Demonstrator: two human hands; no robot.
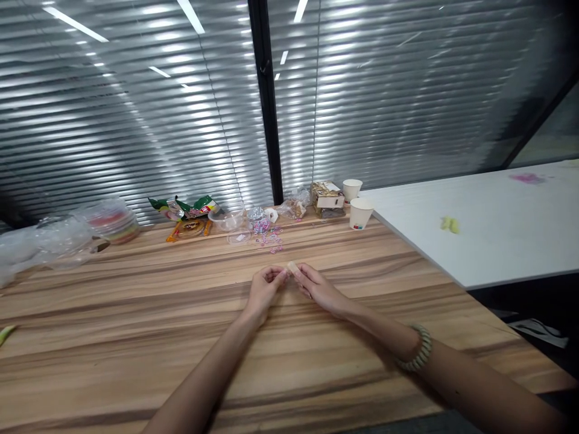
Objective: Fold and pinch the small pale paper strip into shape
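Pale strip slants away leftward, beyond right hand pinching it; left hand curls beside, hold unclear.

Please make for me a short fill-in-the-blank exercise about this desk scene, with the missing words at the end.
The arm with the bracelet is the ____ one; its hand pinches a small pale piece.
White cups on the wooden table number ____.
Behind that table, slatted ____ cover the window.
The other table is coloured ____.

Missing words: right; two; blinds; white
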